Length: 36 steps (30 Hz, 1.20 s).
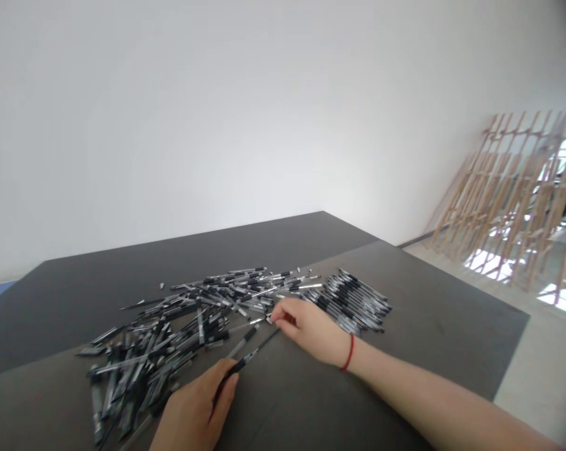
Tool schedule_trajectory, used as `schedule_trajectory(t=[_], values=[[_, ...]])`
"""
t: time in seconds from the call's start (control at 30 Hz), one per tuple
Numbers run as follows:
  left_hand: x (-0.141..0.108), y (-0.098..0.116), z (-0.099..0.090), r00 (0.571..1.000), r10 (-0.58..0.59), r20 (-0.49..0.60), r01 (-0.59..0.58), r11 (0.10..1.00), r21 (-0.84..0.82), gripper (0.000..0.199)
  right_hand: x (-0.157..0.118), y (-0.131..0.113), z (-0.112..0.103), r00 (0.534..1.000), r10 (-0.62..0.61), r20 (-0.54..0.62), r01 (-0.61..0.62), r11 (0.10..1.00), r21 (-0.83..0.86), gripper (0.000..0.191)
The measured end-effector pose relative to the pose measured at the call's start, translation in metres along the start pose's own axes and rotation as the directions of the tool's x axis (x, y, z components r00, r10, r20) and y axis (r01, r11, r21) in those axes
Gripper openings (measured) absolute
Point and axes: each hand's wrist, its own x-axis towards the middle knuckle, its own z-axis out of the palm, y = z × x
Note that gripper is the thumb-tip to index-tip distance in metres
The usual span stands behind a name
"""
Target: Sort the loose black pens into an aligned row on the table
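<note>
Near the front of the table, my left hand [196, 401] is closed around a black-gripped pen [240, 365], tilted up to the right. A thin dark refill [267, 340] reaches from the pen's upper end toward my right hand [306, 326]. The right thumb and fingers pinch together at the refill's far end; what exactly sits between the fingertips is partly hidden. Left of both hands spreads a loose heap of clear and black pen parts [142, 357]. Just beyond my right hand lies a row of pens [358, 297], side by side.
The dark table [452, 319] has a seam across it and ends at a right edge. A few small white bits [161, 285] lie behind the heap. A pale wall [217, 125] stands behind. Wooden frames [508, 200] lean on the floor at right.
</note>
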Motion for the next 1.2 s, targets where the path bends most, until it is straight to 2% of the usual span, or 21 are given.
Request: schedule_trajectory(t=[0.07,0.1,0.13,0.27,0.37,0.5,0.63,0.8,0.93,0.97,1.0,1.03,1.1,1.2], values=[[0.0,0.001,-0.001,1.0,-0.01,0.012,0.009,1.0,0.004,0.026,0.022,0.013,-0.021,0.994,0.071,0.086,-0.046,0.964,-0.264,0.012],[0.0,0.001,-0.001,1.0,-0.016,0.014,0.016,1.0,0.007,0.026,0.035,0.023,-0.03,0.985,0.148,0.092,-0.096,0.904,-0.416,0.014],[0.001,0.002,-0.001,1.0,-0.02,0.013,0.02,1.0,0.009,0.026,0.049,0.033,-0.037,0.978,0.194,0.076,-0.136,0.872,-0.471,0.015],[0.001,0.002,0.001,1.0,-0.015,0.011,0.015,1.0,0.002,0.026,0.093,0.074,-0.049,0.938,0.346,0.026,-0.264,0.76,-0.593,0.018],[0.001,0.005,-0.001,0.999,-0.02,0.033,0.02,1.0,-0.014,0.024,0.11,0.093,-0.047,0.902,0.43,0.03,-0.311,0.697,-0.646,0.03],[0.0,0.01,-0.004,0.997,-0.043,0.07,0.045,0.999,-0.03,0.023,0.119,0.1,-0.04,0.883,0.466,0.058,-0.314,0.676,-0.667,0.032],[0.0,0.011,-0.005,0.996,-0.054,0.071,0.057,0.998,-0.035,0.023,0.12,0.092,-0.038,0.896,0.442,0.051,-0.31,0.703,-0.64,0.033],[-0.001,0.011,-0.004,0.996,-0.06,0.071,0.063,0.997,-0.045,0.024,0.103,0.06,-0.041,0.942,0.335,-0.013,-0.288,0.787,-0.545,0.019],[-0.001,0.013,-0.005,0.996,-0.062,0.068,0.066,0.996,-0.058,0.024,0.059,0.019,-0.027,0.98,0.194,0.043,-0.163,0.908,-0.386,0.013],[-0.001,0.013,-0.006,0.996,-0.061,0.066,0.065,0.996,-0.06,0.024,0.046,0.011,-0.021,0.984,0.162,0.075,-0.131,0.94,-0.314,0.012],[-0.001,0.013,-0.006,0.996,-0.059,0.062,0.063,0.996,-0.061,0.023,0.033,0.004,-0.014,0.985,0.129,0.115,-0.117,0.988,-0.104,0.013],[0.0,0.014,-0.006,0.997,-0.057,0.059,0.06,0.996,-0.061,0.023,0.021,0.0,-0.007,0.977,0.133,0.167,-0.15,0.985,0.089,0.013],[0.0,0.014,-0.006,0.997,-0.049,0.056,0.052,0.997,-0.061,0.023,0.002,-0.004,0.007,0.965,0.143,0.218,-0.212,0.919,0.333,0.014],[0.0,0.013,-0.006,0.998,-0.041,0.05,0.044,0.998,-0.05,0.022,-0.01,-0.002,0.022,0.96,0.159,0.231,-0.249,0.861,0.443,0.013]])
